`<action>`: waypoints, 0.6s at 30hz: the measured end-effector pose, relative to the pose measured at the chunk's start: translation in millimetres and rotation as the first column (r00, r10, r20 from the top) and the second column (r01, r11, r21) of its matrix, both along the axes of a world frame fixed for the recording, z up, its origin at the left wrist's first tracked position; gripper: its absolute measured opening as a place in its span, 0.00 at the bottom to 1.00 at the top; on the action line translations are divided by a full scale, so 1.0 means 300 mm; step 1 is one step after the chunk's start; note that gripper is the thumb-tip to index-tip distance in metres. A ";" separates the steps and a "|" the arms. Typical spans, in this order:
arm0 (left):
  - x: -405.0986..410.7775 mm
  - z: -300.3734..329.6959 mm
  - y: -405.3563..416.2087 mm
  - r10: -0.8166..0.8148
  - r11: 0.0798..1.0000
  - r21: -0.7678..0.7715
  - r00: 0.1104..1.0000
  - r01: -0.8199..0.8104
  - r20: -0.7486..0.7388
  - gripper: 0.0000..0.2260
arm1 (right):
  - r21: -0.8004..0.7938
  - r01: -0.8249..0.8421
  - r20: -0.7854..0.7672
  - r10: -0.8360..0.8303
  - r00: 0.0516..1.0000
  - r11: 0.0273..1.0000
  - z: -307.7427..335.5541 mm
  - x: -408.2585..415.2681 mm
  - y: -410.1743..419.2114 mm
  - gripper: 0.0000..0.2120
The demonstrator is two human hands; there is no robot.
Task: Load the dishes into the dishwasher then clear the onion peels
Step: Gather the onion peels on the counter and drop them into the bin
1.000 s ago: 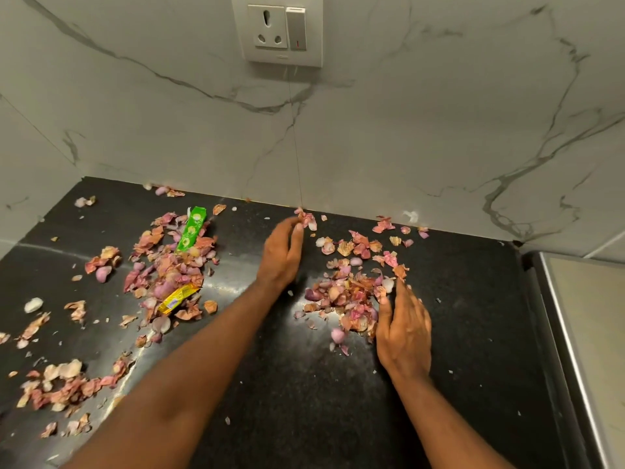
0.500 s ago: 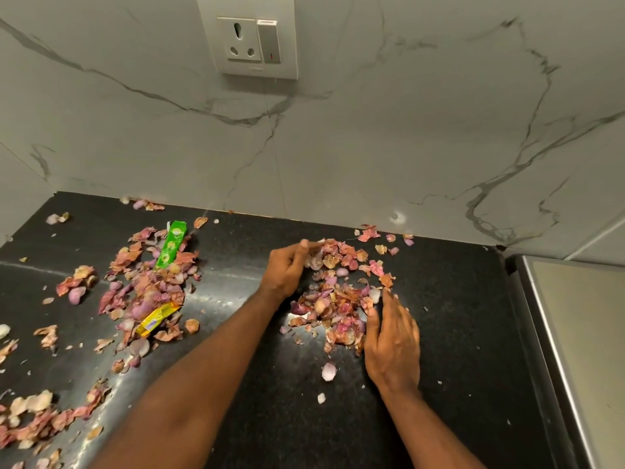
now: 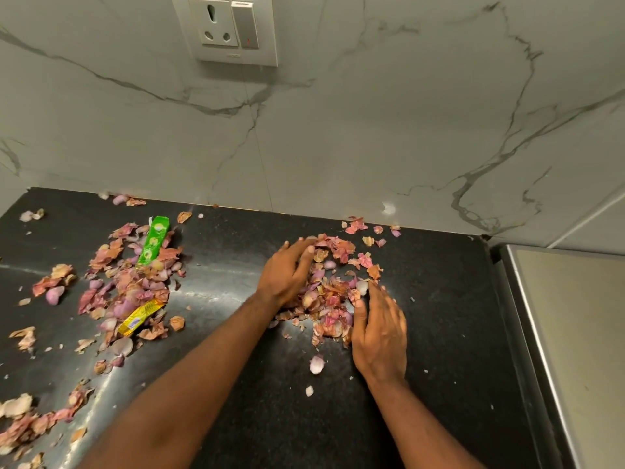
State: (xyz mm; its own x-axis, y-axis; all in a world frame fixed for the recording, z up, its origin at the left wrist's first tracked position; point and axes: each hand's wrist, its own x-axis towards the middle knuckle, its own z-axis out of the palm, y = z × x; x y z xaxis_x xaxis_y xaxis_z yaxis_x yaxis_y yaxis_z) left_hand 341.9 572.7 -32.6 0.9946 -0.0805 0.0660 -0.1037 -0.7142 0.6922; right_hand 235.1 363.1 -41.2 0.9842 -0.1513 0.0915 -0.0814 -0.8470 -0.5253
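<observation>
At the centre of the frame, both hands bracket a heap of pink and tan papery onion peels [image 3: 329,296] on the black speckled stone table [image 3: 236,384]. The left hand [image 3: 287,270] lies on the heap's left edge with its fingers loosely curved and cupped toward the peels, touching them without pinching any. The right hand [image 3: 380,333] lies on the heap's right and lower edge, fingers straight and close together, its inner edge against the peels like a scraper. The hands are set this way, it seems, to wall the loose scraps in from two sides so they bunch into one mound that can be lifted at once.

Several peels sit outside that bracket: a few against the grey-veined white marble wall [image 3: 372,130] above the heap, and a pale peel piece [image 3: 317,364] just below it. A larger scatter of peels [image 3: 128,289] lies well apart at the left of the frame, mixed with a green printed wrapper [image 3: 154,240] and a yellow printed wrapper [image 3: 140,316], and more scraps trail down to the lower left corner. So the clearing looks to be at an early stage.

No dishes or dishwasher are in view; a brushed steel surface [image 3: 568,350] borders the table at right.
</observation>
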 end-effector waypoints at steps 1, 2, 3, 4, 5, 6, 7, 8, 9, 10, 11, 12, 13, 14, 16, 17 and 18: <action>-0.026 0.002 -0.005 0.015 0.997 -0.077 1.000 -0.014 0.014 0.24 | -0.003 0.000 0.002 0.000 1.000 1.000 -0.001 0.000 0.000 0.29; -0.050 0.007 -0.008 0.021 0.991 -0.135 0.999 -0.017 0.026 0.22 | -0.002 0.001 0.004 -0.001 1.000 1.000 -0.001 0.002 0.000 0.28; -0.072 0.013 -0.013 0.014 0.984 -0.179 0.999 -0.006 0.045 0.21 | 0.001 0.003 0.005 -0.003 1.000 1.000 -0.002 0.001 -0.002 0.29; -0.086 0.020 -0.015 0.004 0.975 -0.221 0.998 0.011 0.068 0.20 | 0.005 0.003 0.006 -0.003 1.000 1.000 -0.001 0.001 -0.002 0.29; -0.093 0.026 -0.019 0.001 0.963 -0.270 0.996 0.023 0.089 0.18 | 0.010 0.002 0.008 -0.002 1.000 1.000 -0.002 0.000 -0.003 0.29; -0.093 0.033 -0.022 0.014 0.947 -0.321 0.995 0.019 0.100 0.16 | 0.014 0.000 0.013 0.000 1.000 1.000 -0.002 -0.001 -0.003 0.29; -0.087 0.038 -0.021 0.037 0.935 -0.355 0.994 0.004 0.107 0.14 | 0.016 -0.001 0.019 0.000 1.000 1.000 -0.003 -0.002 -0.002 0.29; -0.080 0.040 -0.016 0.068 0.930 -0.367 0.991 -0.020 0.116 0.12 | 0.016 0.000 0.023 0.000 1.000 1.000 -0.003 -0.003 -0.003 0.29; -0.077 0.039 -0.009 0.100 0.933 -0.356 0.986 -0.047 0.133 0.10 | 0.016 0.001 0.025 -0.001 1.000 1.000 -0.002 -0.004 -0.004 0.28; -0.079 0.032 0.001 0.130 0.938 -0.338 0.980 -0.072 0.151 0.08 | 0.016 0.000 0.026 -0.001 1.000 1.000 -0.003 -0.004 -0.004 0.29; -0.084 0.021 0.012 0.155 0.940 -0.327 0.975 -0.095 0.162 0.06 | 0.015 -0.001 0.027 0.000 1.000 1.000 -0.003 -0.003 -0.005 0.29; -0.091 0.009 0.023 0.183 0.934 -0.336 0.970 -0.121 0.157 0.05 | 0.014 -0.002 0.028 0.002 1.000 1.000 -0.003 -0.002 -0.005 0.29; -0.097 0.000 0.033 0.212 0.917 -0.369 0.968 -0.150 0.135 0.05 | 0.012 -0.004 0.028 0.003 1.000 1.000 -0.003 -0.002 -0.005 0.29; -0.100 -0.002 0.042 0.232 0.892 -0.419 0.968 -0.172 0.097 0.06 | 0.010 -0.005 0.030 0.004 1.000 1.000 -0.002 -0.001 -0.005 0.28; -0.098 0.005 0.055 0.211 0.830 -0.526 0.977 -0.184 -0.008 0.11 | 0.014 -0.008 0.029 0.007 1.000 1.000 -0.001 -0.002 -0.006 0.27; -0.095 0.012 0.062 0.174 0.802 -0.569 0.982 -0.181 -0.068 0.14 | 0.021 -0.013 0.026 0.012 1.000 1.000 0.000 -0.003 -0.007 0.27; -0.094 0.017 0.069 0.132 0.779 -0.601 0.984 -0.180 -0.123 0.16 | 0.027 -0.022 0.018 0.021 1.000 0.999 -0.001 -0.004 -0.009 0.26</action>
